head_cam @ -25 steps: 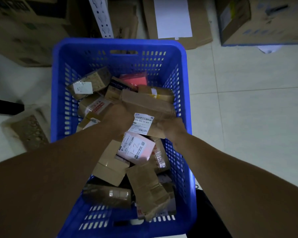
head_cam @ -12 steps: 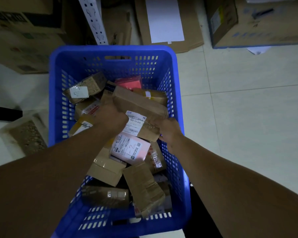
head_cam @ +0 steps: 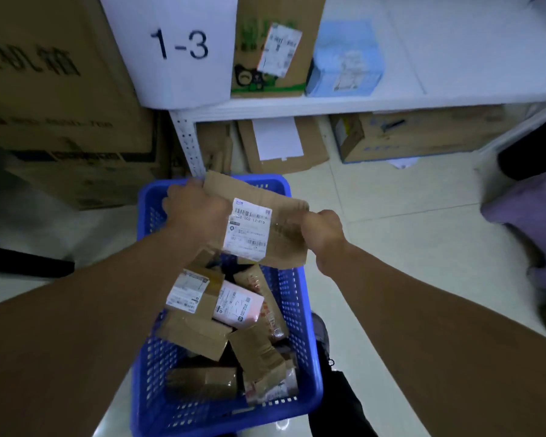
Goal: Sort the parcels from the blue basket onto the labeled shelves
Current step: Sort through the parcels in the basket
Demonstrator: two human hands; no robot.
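Observation:
I hold a flat brown cardboard parcel (head_cam: 281,228) with a white shipping label above the blue basket (head_cam: 306,357). My left hand (head_cam: 196,212) grips its left end and my right hand (head_cam: 323,233) grips its right edge. Several parcels lie in the basket below, among them a pink one (head_cam: 238,305) marked 1-2 and a brown box (head_cam: 191,290) with a white label. Ahead is a white shelf (head_cam: 328,105) with a sheet reading 1-3 (head_cam: 180,45) at its left end.
On the shelf stand a green-printed carton (head_cam: 275,52) and a light blue packet (head_cam: 344,58). Big cardboard boxes (head_cam: 60,105) stack up at the left. Under the shelf lie flattened cartons (head_cam: 281,146) and a box (head_cam: 416,134). Someone in purple (head_cam: 530,222) is at the right edge.
Both hands lifted the brown parcel up out of the basket. My view rose, bringing the shelf and its 1-3 sheet into sight.

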